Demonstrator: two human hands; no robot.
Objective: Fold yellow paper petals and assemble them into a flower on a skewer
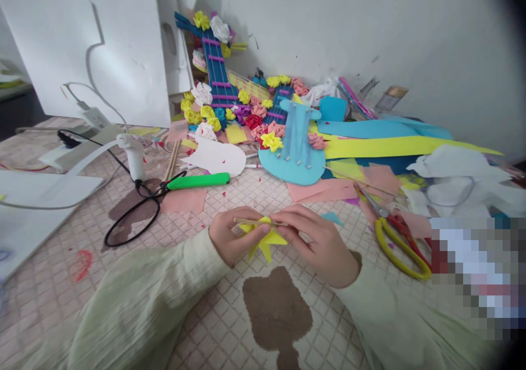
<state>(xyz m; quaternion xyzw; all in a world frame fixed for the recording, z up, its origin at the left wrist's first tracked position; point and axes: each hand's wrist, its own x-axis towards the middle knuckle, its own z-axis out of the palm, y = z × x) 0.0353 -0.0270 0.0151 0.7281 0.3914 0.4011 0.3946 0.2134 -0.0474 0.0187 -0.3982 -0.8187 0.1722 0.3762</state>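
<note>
Near the middle of the table, my left hand point(236, 234) pinches a yellow paper piece point(267, 245) with pointed, petal-like ends. A thin wooden stick point(246, 223) lies across the top of the paper, between my two hands. My right hand point(318, 239) is closed at the right side of the same paper, its fingertips on the stick's right end and the paper's edge. Parts of the stick and paper are hidden behind the fingers.
Beyond my hands lie a light-blue guitar-shaped cutout point(287, 167), a white cutout point(222, 159) and a green cutter point(199, 181). A white glue gun point(133, 156) with a black cable stands left. Yellow-handled scissors point(400, 255) lie right. Paper flowers point(207, 112) are heaped against the wall.
</note>
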